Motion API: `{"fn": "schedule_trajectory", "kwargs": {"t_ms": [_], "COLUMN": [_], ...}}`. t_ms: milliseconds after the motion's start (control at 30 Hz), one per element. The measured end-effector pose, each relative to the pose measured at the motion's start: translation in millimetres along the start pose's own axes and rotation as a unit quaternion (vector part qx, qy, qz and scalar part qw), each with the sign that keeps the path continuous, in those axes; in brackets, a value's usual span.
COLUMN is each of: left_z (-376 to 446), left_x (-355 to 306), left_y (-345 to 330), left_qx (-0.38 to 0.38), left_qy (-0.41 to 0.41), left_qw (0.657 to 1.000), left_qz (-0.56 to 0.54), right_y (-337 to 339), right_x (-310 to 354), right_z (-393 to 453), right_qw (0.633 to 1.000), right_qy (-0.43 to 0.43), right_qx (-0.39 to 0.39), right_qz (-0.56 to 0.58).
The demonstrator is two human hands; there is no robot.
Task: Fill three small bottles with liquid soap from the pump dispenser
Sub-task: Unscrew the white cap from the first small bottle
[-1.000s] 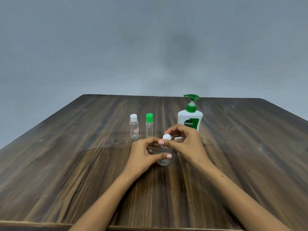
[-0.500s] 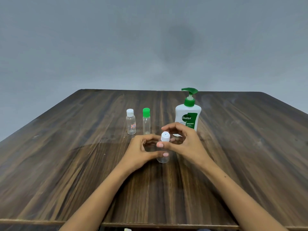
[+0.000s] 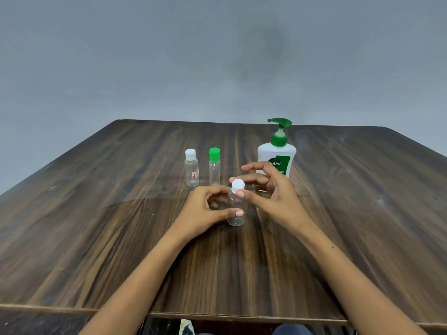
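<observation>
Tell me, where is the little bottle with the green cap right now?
In the head view the green-capped bottle stands upright left of centre on the table, between the white-capped labelled bottle and the pump dispenser.

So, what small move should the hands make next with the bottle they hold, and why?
Probably twist the white cap off. The left hand holds the small clear plastic bottle upright on the dark wooden table, and the right hand pinches its cap, which is on. The bottle looks empty, so it must be opened before the white pump dispenser with the green head can fill it.
</observation>
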State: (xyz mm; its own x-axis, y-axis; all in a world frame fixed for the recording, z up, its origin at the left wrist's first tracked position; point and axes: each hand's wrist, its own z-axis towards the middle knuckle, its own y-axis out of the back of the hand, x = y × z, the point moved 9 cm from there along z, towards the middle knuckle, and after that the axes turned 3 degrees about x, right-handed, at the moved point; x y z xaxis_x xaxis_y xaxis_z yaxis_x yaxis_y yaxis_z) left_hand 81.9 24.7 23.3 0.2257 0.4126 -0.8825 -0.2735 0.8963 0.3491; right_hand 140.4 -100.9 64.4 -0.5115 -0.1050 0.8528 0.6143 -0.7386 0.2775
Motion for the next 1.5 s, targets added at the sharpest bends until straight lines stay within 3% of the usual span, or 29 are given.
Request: {"fn": "schedule_trajectory", "kwargs": {"t_ms": [67, 267, 400, 567, 633, 733, 933, 1033, 1133, 1300, 1400, 1500], "left_z": [0, 0, 1, 2, 3, 3, 3, 3, 4, 2, 2, 1], "left_x": [1, 3, 5, 5, 6, 5, 5, 6, 5, 3, 2, 3], "left_y": [1, 2, 2, -1, -1, -2, -2, -2, -2, -2, -1, -1], "left_qx": [-0.002, -0.001, -0.001, 0.02, 0.022, 0.039, 0.039, 0.039, 0.048, 0.046, 0.042, 0.047], "left_qy": [0.0, 0.003, 0.009, 0.004, 0.004, 0.005, 0.0, 0.008, 0.007, 0.011, 0.009, 0.016], "left_qw": [1.0, 1.0, 1.0, 1.0, 0.999, 0.999, 0.999, 0.999, 0.999, 0.999, 0.999, 0.999], "left_qz": [-0.004, -0.002, -0.014, -0.015, -0.025, -0.032, -0.01, -0.016, -0.017, -0.011, -0.011, -0.017], "right_y": [-3, 1, -2, -4, -4, -4, -9, -15, -16, -24, -22, -8], "right_x": [0, 6, 5, 15, 16, 17, 29, 33, 32, 34, 42, 42], "right_z": [0, 0, 1, 1, 4, 8, 16, 22, 24, 25, 27, 26], "right_qw": [1.0, 0.995, 0.999, 0.984, 0.988, 0.992, 0.944, 0.937, 0.93, 0.886, 0.898, 0.941], "right_qy": [0.001, 0.027, 0.032, 0.076, 0.07, 0.032, 0.071, 0.092, 0.055, 0.057, 0.071, 0.045], "right_qx": [0.027, -0.058, -0.006, -0.061, -0.037, 0.058, 0.048, 0.115, 0.192, 0.194, 0.175, 0.141], "right_qz": [0.004, -0.074, -0.042, -0.148, -0.133, -0.109, -0.319, -0.316, -0.31, -0.416, -0.397, -0.303]}}
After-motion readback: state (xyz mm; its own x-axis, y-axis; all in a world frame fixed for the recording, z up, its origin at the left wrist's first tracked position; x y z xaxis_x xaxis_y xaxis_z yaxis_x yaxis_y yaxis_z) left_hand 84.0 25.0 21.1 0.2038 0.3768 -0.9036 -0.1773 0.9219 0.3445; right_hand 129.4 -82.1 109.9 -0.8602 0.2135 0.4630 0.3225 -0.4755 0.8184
